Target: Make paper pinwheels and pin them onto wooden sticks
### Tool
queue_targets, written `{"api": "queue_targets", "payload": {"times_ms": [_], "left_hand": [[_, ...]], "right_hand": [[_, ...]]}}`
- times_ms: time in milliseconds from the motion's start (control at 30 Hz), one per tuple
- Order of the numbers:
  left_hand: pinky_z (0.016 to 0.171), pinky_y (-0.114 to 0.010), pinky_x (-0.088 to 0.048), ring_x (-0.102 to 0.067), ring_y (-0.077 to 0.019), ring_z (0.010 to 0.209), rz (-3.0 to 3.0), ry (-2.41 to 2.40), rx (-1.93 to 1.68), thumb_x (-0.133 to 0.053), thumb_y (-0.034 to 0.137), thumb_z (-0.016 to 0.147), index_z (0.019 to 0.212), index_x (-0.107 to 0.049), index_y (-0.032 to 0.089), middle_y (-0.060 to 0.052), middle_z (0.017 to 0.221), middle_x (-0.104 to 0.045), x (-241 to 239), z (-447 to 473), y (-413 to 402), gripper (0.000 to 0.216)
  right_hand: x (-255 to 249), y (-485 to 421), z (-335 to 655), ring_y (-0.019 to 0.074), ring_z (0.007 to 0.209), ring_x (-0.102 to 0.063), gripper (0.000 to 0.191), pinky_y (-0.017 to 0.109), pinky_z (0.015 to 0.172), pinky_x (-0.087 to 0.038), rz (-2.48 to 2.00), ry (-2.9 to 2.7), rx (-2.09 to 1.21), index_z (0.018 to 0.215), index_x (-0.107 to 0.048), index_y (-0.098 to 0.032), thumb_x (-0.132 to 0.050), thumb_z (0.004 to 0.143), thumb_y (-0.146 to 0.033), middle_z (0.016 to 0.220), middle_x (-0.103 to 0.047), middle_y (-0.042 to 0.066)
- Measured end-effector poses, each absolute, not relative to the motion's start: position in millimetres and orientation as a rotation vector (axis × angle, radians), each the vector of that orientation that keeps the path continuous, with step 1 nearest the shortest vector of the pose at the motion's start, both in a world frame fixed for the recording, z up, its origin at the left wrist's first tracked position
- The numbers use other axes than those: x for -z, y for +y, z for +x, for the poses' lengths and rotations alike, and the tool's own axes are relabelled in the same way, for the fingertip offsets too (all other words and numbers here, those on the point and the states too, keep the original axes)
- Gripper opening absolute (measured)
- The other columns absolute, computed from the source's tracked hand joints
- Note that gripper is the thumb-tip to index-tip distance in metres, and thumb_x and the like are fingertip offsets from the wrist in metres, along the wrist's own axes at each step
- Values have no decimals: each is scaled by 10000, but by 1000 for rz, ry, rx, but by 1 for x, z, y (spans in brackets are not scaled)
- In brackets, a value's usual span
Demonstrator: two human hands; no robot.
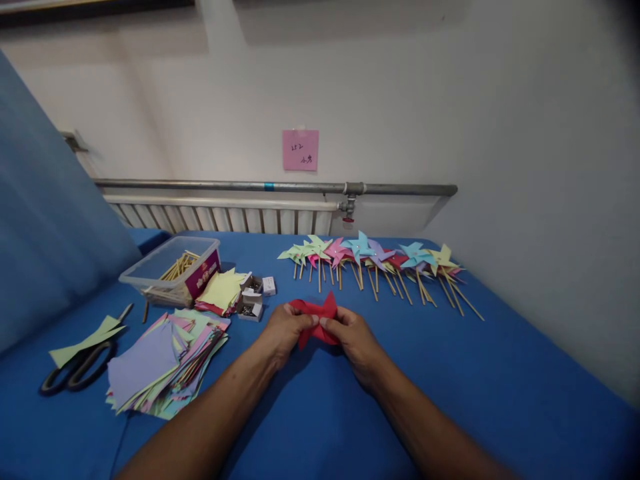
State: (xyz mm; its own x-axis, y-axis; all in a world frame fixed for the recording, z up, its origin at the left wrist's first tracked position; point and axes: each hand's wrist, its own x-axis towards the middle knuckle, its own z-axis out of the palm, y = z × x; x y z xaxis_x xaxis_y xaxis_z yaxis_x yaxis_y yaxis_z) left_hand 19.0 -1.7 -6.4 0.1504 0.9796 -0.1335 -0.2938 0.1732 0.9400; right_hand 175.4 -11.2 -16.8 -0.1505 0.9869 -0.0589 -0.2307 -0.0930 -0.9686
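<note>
A red paper pinwheel (329,308) is held between my two hands above the blue table, its pointed blades sticking out up and down. My left hand (286,331) pinches its left side, the thumb pressed near the centre. On the other side, my right hand (354,337) grips the paper with its thumb also close to the middle. The fingers behind the paper are hidden. Two small open boxes of metal pins (250,309) lie just left of my left hand. Beyond my hands lies a row of finished-looking pinwheels (360,248) on sticks, in several colours.
At left stand a clear plastic tub (173,290) of wooden sticks, a yellow paper stack (220,291) and a larger pile of coloured paper (145,363). Black-handled scissors (90,367) lie under green paper strips (87,341). A radiator (225,219) and metal pipe (225,185) run along the wall.
</note>
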Motion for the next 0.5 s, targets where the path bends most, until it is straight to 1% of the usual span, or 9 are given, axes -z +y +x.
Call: {"api": "queue_targets", "payload": {"times_ms": [133,267,400,500], "left_hand": [[638,-254,-464,-621,-139,590,936,976,-1118,-908,254,541,709,-790,113,-67,669,-754,4,20,-2,249],[629,-249,-450,-613,-134,579,940,972,-1105,-897,262,544,677,-770,122,-58,654,-747,3,21,-3,231],[584,-238,-399,-564,-115,543,933,999,-1101,-867,271,550,671,-747,129,-36,632,-715,2,20,-3,222],[553,-234,-353,-493,-94,511,931,1014,-1120,-841,274,553,634,-709,139,0,571,-645,3,19,-4,205]], "right_hand": [[17,-12,174,166,668,-623,287,285,651,-449,-1063,-1071,-1430,857,-792,-178,-868,679,-390,775,-758,27],[16,-11,171,162,623,-589,238,278,600,-425,-1106,-1045,-1403,784,-771,-187,-836,647,-371,717,-731,18],[15,-11,169,174,624,-593,224,279,576,-416,-1118,-1046,-1391,804,-774,-190,-804,661,-360,730,-745,32],[16,-10,170,164,609,-569,216,273,566,-404,-1128,-1057,-1377,807,-774,-184,-784,676,-355,703,-727,24]]}}
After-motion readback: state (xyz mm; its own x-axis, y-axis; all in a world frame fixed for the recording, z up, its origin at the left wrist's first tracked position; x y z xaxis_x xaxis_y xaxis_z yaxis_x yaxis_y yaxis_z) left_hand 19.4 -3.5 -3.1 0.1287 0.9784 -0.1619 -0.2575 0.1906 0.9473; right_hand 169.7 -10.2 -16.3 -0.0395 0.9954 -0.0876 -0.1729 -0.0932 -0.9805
